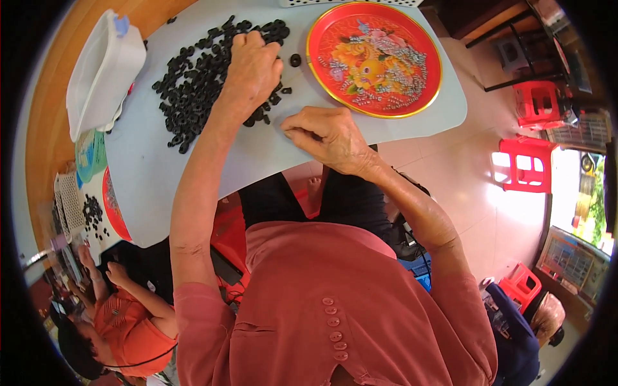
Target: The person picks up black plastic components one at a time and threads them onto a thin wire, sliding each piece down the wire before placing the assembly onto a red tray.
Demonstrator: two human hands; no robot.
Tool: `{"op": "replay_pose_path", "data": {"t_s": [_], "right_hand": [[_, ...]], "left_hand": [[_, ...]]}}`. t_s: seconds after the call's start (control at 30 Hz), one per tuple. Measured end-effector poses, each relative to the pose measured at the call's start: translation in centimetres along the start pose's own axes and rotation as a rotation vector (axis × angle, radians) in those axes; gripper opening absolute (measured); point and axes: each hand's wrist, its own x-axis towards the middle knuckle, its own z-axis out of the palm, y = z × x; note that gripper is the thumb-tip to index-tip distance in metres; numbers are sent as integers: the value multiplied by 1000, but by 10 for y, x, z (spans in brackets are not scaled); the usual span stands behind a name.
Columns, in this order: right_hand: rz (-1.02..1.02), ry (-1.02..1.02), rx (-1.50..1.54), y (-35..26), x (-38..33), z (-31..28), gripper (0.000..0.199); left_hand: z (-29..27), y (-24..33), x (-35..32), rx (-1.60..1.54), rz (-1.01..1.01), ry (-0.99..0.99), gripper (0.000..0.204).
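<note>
On the pale table lies a spread pile of small black ring-like pieces (193, 87). My left hand (251, 72) is over the right side of this pile, its fingers curled down among the pieces; what the fingertips hold is hidden. Closer to me, my right hand (331, 136) rests near the table's front edge with thumb and fingers pinched together, and I cannot make out anything between them. One black ring (295, 60) lies apart, between the pile and a round red flowered tray (310, 48). Many small silvery metal pieces (409, 71) are scattered in the tray.
A white plastic bin (106, 71) stands at the table's left edge. A white perforated basket (351, 2) sits at the far edge. At lower left, a person in orange (132, 328) sits by another table with black pieces. Red stools (528, 164) stand on the right.
</note>
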Motion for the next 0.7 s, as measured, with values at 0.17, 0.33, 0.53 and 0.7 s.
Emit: {"op": "replay_pose_path", "data": {"t_s": [0.17, 0.33, 0.53, 0.7], "right_hand": [[-15, -43, 10, 0, -2, -1, 14], [7, 33, 27, -13, -5, -25, 12], [118, 1, -607, 10, 27, -105, 15], [238, -261, -881, 18, 35, -104, 15]], "left_hand": [[-3, -4, -4, -56, -62, -11, 13], [-33, 20, -19, -696, -532, 141, 15], [-49, 67, -69, -1162, -681, 304, 20], [-23, 92, -86, -1369, -616, 359, 22]]}}
